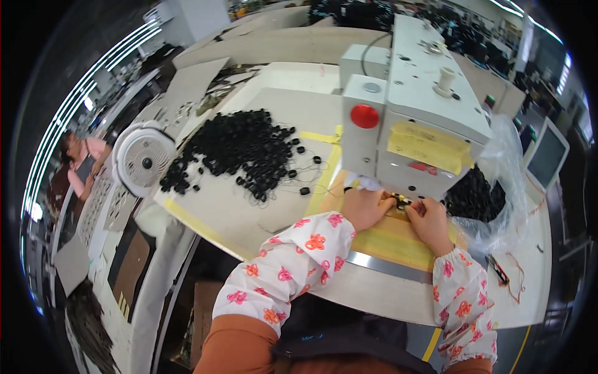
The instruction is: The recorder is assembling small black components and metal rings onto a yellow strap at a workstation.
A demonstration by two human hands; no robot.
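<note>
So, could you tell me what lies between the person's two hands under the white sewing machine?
In the head view, a small black and yellow piece sits between the left hand and right hand.

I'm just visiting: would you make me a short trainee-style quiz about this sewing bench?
1. True or false: the pile of small black pieces lies to the left of the sewing machine.
2. What colour is the round button on the machine's front?
3. Where are the left hand and right hand? A) on the white fan B) at a small piece under the machine C) in the plastic bag

Key: 1 true; 2 red; 3 B.
</note>
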